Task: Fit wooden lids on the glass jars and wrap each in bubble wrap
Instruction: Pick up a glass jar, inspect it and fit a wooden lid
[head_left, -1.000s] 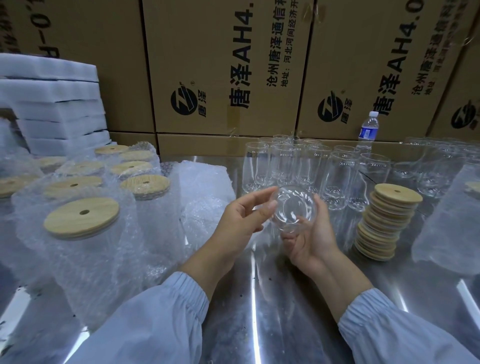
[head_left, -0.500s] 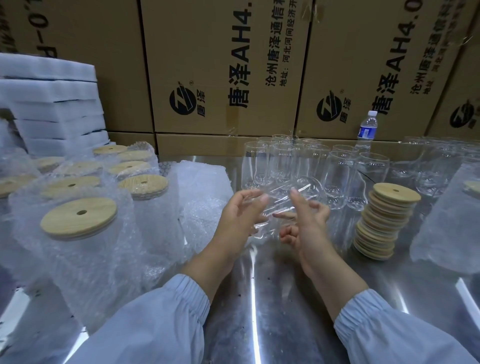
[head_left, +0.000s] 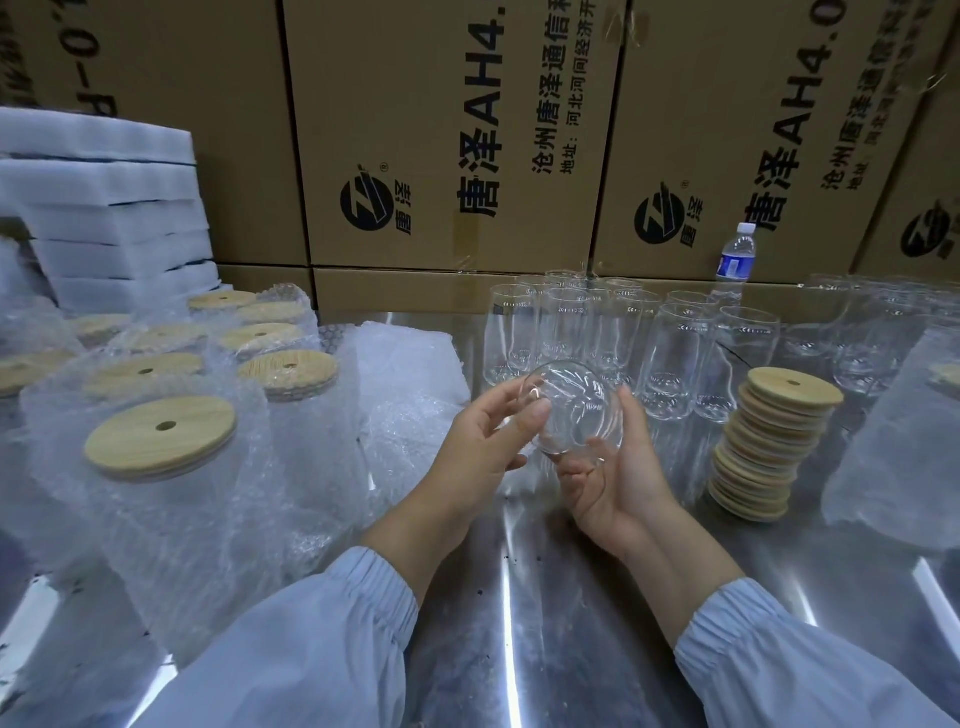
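Both hands are holding one clear glass jar (head_left: 571, 410) above the shiny metal table (head_left: 519, 597), in the middle of the scene, with its round end turned toward the camera. The left hand (head_left: 478, 452) is touching the jar's left side, its fingers (head_left: 524, 421) a little spread and curled onto the glass. The right hand (head_left: 618, 478) is cupping the jar from below and from the right, its fingers clamped on it. Behind the jar, more empty jars (head_left: 613, 332) are standing upright in a group. To the right, a stack of wooden lids (head_left: 769, 441) is leaning slightly. On the left, jars already closed with lids and wrapped in bubble wrap (head_left: 166, 467) are standing together. Loose bubble wrap (head_left: 405, 374) is lying between them and the hands.
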